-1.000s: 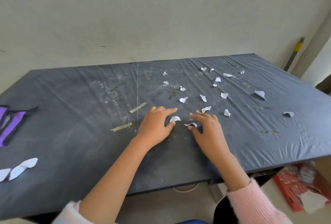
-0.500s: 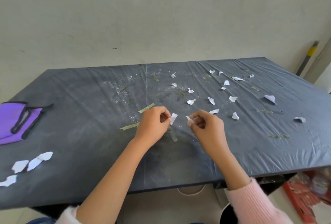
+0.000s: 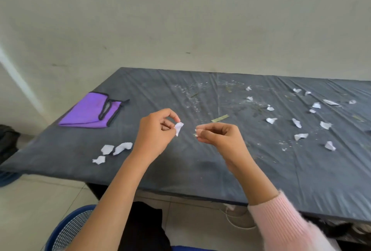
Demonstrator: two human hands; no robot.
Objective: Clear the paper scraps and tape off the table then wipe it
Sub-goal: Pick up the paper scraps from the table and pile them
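Note:
My left hand (image 3: 155, 132) is raised above the dark covered table (image 3: 200, 172) and pinches a white paper scrap (image 3: 178, 128) between thumb and forefinger. My right hand (image 3: 218, 137) hovers beside it with curled fingers, pinching a tiny scrap (image 3: 196, 132) that is mostly hidden. Three scraps (image 3: 112, 150) lie together near the table's left front. Several more scraps (image 3: 297, 123) are scattered over the right half. A strip of greenish tape (image 3: 220, 118) lies just beyond my right hand. A folded purple cloth (image 3: 90, 112) sits at the far left.
White crumbs and faint tape bits (image 3: 192, 94) speckle the middle back of the table. A blue-rimmed mesh object (image 3: 66, 228) stands on the floor below my left arm. A dark bundle (image 3: 8, 140) lies on the floor at the left. A plain wall stands behind the table.
Both hands picked a scrap each off the table, lifted and moved left. The view swung left, bringing the purple cloth and the three gathered scraps closer in.

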